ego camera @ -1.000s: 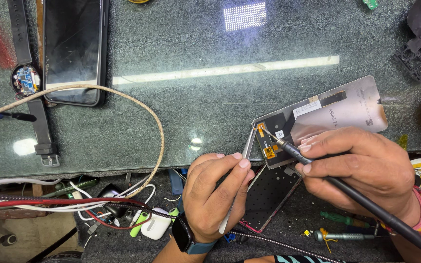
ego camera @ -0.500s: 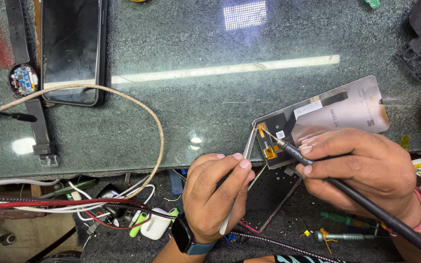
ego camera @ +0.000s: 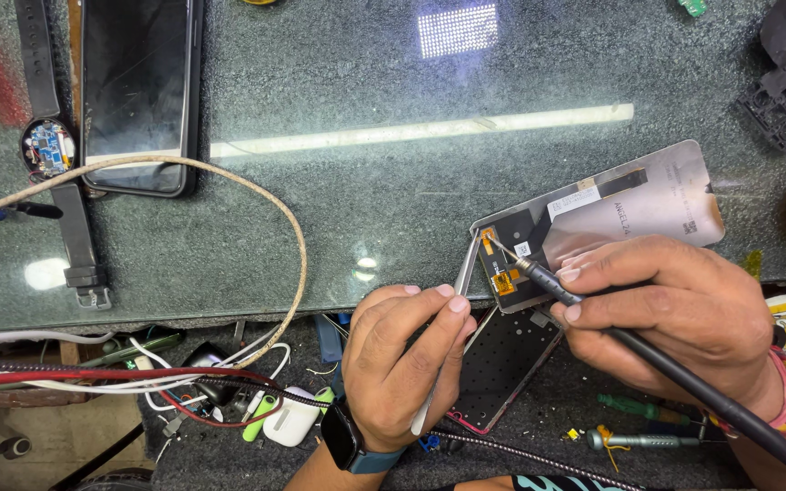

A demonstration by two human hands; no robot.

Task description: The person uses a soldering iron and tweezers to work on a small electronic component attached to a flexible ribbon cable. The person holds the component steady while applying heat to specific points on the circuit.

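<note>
Now I grip the soldering iron (ego camera: 539, 277) in my right hand (ego camera: 675, 318), tip on the display panel's (ego camera: 629, 209) orange flex at frame centre-right; my left hand (ego camera: 402, 364) pinches thin tweezers (ego camera: 462, 273). Soldering looks midway.

I see the phone display panel (ego camera: 629, 205) lying flat, its silvery back upward, just beyond my right hand (ego camera: 675, 314), with a dark strip and orange flex connectors at its near-left end. The black soldering iron (ego camera: 548, 282), gripped in that hand, slants up-left; its fine tip seems to touch the connector, though that spot is small.
</note>
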